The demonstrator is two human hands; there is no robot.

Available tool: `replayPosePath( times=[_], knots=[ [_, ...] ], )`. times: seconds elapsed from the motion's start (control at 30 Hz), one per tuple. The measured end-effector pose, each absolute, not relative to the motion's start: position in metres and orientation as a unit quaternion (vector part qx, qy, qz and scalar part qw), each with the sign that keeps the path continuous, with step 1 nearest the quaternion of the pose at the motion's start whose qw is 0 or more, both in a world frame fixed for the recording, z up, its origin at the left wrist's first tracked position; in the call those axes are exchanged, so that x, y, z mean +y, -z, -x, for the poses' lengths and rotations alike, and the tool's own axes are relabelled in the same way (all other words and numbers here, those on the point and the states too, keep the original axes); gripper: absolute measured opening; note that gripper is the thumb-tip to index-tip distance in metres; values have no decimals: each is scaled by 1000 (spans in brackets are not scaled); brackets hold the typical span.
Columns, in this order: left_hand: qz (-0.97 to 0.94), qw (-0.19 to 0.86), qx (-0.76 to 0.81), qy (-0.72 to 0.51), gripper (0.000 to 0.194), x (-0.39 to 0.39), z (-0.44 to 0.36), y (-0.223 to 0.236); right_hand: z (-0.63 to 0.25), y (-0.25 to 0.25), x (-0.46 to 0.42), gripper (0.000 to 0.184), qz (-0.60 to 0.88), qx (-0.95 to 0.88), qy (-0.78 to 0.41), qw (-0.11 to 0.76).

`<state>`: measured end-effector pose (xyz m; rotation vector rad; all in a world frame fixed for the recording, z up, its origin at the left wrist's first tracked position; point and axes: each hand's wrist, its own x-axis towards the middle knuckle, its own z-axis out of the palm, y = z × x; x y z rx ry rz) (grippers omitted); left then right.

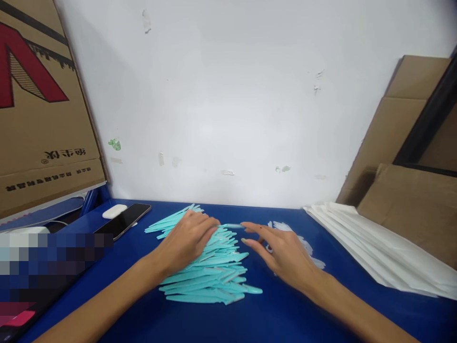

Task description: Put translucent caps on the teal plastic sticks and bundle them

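A heap of several thin teal plastic sticks [214,274] lies on the blue table [271,314]. My left hand [185,240] rests on top of the heap, fingers curled, its fingertips on one teal stick [232,226] at the heap's far edge. My right hand [282,250] is just right of the heap, and its forefinger and thumb meet the other end of that same stick. Under and behind my right hand lies a small pile of white plastic pieces [307,247].
A black phone [123,220] and a white earbud case [114,210] lie at the left rear of the table. A stack of white sheets [378,247] spreads along the right side, with cardboard [410,205] behind it. A large cardboard box [43,105] stands at left.
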<state>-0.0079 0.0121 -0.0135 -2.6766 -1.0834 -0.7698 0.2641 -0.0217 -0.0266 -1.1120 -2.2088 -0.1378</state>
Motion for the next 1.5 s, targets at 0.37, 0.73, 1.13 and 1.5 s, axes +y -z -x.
replayPosePath(
  times=[0.37, 0.73, 1.13, 1.5],
  knots=[
    [819, 124, -539, 150, 33, 66, 67, 21, -286, 13, -6, 28, 503, -846, 97, 147],
    [873, 21, -473, 119, 26, 42, 44, 11, -304, -5, -4, 10, 535, -844, 40, 25],
    [874, -59, -469, 113, 23, 42, 45, 14, -306, 9, 1, 16, 501, -863, 59, 26],
    [865, -52, -479, 141, 21, 41, 44, 24, -288, 4, -11, 18, 468, -865, 75, 166]
  ],
)
